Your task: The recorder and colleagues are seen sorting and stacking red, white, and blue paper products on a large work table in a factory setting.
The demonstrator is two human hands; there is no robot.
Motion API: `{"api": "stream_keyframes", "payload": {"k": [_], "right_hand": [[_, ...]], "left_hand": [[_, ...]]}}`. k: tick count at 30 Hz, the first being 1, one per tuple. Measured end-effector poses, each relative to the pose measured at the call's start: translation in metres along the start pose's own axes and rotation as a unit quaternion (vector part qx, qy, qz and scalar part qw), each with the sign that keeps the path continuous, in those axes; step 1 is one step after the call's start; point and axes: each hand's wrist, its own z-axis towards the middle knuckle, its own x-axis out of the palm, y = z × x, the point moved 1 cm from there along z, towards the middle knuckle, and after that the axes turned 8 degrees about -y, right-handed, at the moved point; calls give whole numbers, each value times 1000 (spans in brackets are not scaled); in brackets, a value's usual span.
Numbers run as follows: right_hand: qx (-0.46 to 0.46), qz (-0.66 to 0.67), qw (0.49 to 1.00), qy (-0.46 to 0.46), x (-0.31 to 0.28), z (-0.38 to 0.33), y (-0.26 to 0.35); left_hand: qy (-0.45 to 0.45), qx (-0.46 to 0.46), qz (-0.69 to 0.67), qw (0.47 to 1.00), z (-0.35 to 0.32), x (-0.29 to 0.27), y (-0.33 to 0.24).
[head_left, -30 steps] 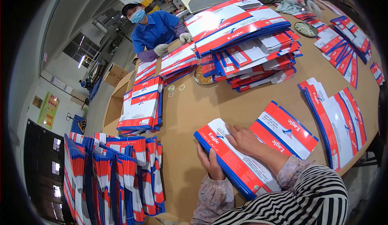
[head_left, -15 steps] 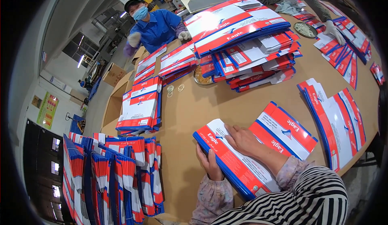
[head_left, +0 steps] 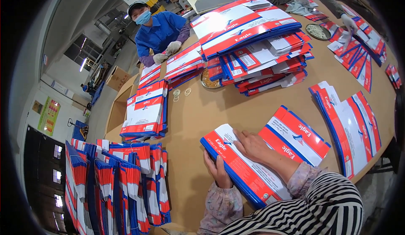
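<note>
A stack of flat printed cartons (head_left: pixel 253 171), red, white and blue, lies slantwise on the table in front of me. My left hand (head_left: pixel 218 171) grips its left edge, fingers along the blue side and thumb toward the top. Resting on the upper face is my right hand (head_left: pixel 253 147), palm down, its fingers stretched over the white panel. Just right of my right hand, another flat carton pile (head_left: pixel 295 136) lies partly behind my forearm.
Bundled cartons (head_left: pixel 122 180) stand at the left, with a carton pile (head_left: pixel 145 110) behind. A tall carton stack (head_left: pixel 253 36) rises at the back. Rubber bands (head_left: pixel 176 93) lie loose. Fanned cartons (head_left: pixel 350 129) lie at right. Two co-workers, one in blue (head_left: pixel 160 32), work across the table.
My hands and the carton stack have barely moved. The co-worker at the back left has lowered a raised hand onto the cartons. The other co-worker's gloved hand has shifted slightly.
</note>
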Motion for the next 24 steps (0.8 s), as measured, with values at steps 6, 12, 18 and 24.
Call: {"api": "stream_keyframes", "payload": {"k": [6, 12, 18, 24], "right_hand": [[5, 11, 1000, 7, -1, 0, 2], [-2, 9, 1000, -11, 2, -1, -1], [-6, 17, 1000, -9, 1, -1, -1], [17, 15, 1000, 20, -2, 0, 2]], "left_hand": [[-4, -21, -5, 1000, -1, -1, -1], [-4, -15, -7, 1000, -2, 0, -2], [-5, -15, 7, 1000, -2, 1, -5], [-7, -16, 12, 1000, -2, 0, -4]]}}
